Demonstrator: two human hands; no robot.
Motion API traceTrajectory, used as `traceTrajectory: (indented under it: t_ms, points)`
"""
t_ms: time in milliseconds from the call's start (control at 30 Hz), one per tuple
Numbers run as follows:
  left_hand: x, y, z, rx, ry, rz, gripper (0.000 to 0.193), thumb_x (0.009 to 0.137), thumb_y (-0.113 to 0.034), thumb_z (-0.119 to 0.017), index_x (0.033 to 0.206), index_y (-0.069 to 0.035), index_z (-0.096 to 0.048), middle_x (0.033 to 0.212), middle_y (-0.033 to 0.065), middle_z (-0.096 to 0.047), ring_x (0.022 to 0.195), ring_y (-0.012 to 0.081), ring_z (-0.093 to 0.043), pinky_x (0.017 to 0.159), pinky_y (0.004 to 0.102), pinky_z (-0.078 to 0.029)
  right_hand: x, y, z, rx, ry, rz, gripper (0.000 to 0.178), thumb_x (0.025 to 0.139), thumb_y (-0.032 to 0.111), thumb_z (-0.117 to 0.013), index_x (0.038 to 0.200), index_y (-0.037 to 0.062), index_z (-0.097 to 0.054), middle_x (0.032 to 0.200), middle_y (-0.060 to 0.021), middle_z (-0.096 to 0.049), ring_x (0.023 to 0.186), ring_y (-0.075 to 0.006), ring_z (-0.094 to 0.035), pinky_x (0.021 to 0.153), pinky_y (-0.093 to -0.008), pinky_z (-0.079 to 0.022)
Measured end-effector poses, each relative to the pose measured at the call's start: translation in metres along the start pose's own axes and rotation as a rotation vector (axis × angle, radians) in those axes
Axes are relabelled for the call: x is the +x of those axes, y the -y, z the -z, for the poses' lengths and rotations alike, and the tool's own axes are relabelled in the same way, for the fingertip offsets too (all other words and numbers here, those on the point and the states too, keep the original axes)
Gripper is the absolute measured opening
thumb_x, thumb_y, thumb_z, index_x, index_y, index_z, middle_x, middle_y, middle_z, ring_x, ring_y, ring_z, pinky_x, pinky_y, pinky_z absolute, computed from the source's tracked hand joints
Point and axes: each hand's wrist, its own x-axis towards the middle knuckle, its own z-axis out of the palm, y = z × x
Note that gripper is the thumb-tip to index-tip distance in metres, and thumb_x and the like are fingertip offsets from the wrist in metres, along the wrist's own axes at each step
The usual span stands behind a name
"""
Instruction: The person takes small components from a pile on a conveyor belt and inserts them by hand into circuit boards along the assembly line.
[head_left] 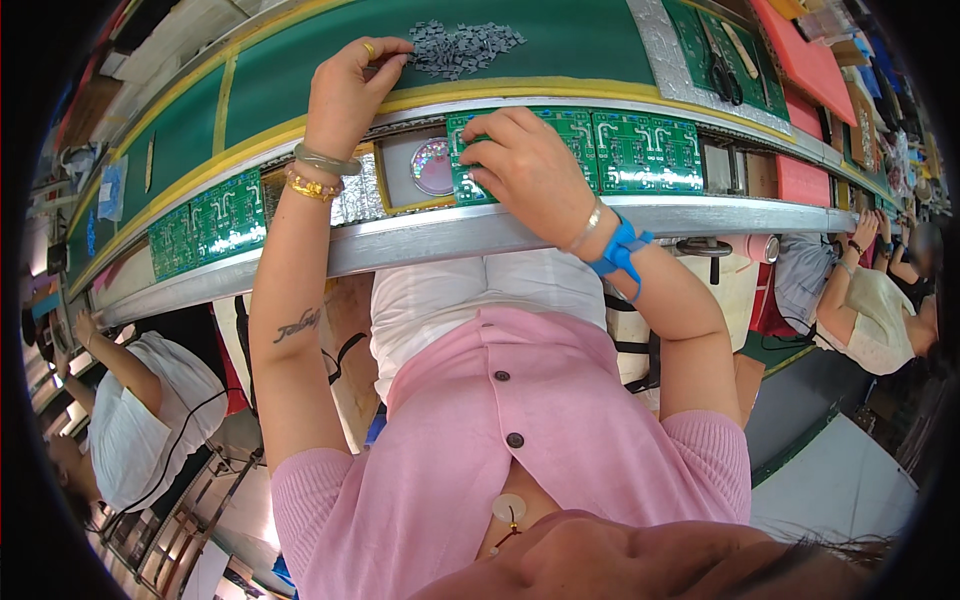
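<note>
Small grey plastic parts (pixel 466 48) lie in a loose heap on the green bench top. At the heap's left edge, my left hand (pixel 345 95) is closed in a pinch, thumb and forefinger close together; whatever sits between the tips is too small to make out. My right hand (pixel 530 170) is over the left part of a green circuit board (pixel 575 135), its fingers curled down at the board's left side. Anything in those fingers is hidden. Another green circuit board (pixel 648 155) adjoins it on the right along the metal rail.
A metal rail (pixel 440 238) crosses in front of my lap. More circuit boards (pixel 208 225) stand on the left, and a round dish of tiny coloured pieces (pixel 432 167) lies between. Scissors (pixel 722 80) rest at the upper right. Co-workers sit on both sides.
</note>
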Motion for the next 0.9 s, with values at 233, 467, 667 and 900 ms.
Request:
traceTrajectory:
  t_ms: [233,467,667,900]
  points:
    - [-0.024,-0.01,0.016,-0.174,-0.025,0.098,0.015,0.082,-0.009,-0.064,0.095,-0.003,-0.067,0.083,0.007,-0.068,0.074,0.011,-0.064,0.067,0.0228,-0.05,-0.012,0.068,-0.036,0.265,0.084,0.046,0.047,0.067,0.015,-0.071,0.109,0.0041,-0.053,0.114,-0.0102,-0.053,0.108,-0.0281,-0.049,0.092,-0.037,-0.041]
    - [-0.086,0.045,0.119,0.396,-0.142,0.198,0.017,0.086,-0.012,-0.059,0.099,-0.002,-0.063,0.089,0.0111,-0.066,0.081,0.0193,-0.065,0.071,0.028,-0.049,-0.03,0.053,-0.029,0.183,0.097,-0.089,0.054,0.068,0.024,-0.071,0.114,0.0043,-0.052,0.117,-0.0108,-0.051,0.11,-0.0284,-0.047,0.095,-0.0373,-0.039]
    - [-0.169,0.183,0.248,1.004,-0.208,0.419,0.019,0.091,-0.02,-0.049,0.103,-0.005,-0.052,0.097,0.0173,-0.062,0.086,0.0368,-0.06,0.071,0.0428,-0.047,-0.068,0.014,0.01,0.149,0.066,-0.221,0.044,0.073,0.019,-0.068,0.113,0.0047,-0.053,0.117,-0.0114,-0.053,0.11,-0.0303,-0.048,0.094,-0.0378,-0.039]
    - [-0.19,0.186,0.243,0.95,-0.183,0.476,0.017,0.091,-0.017,-0.043,0.103,-0.006,-0.047,0.093,0.0222,-0.06,0.084,0.042,-0.057,0.069,0.0466,-0.045,-0.093,-0.024,0.068,-0.027,0.063,-0.448,0.031,0.079,0.014,-0.062,0.108,0.0037,-0.057,0.108,-0.015,-0.059,0.102,-0.033,-0.053,0.088,-0.0387,-0.043]
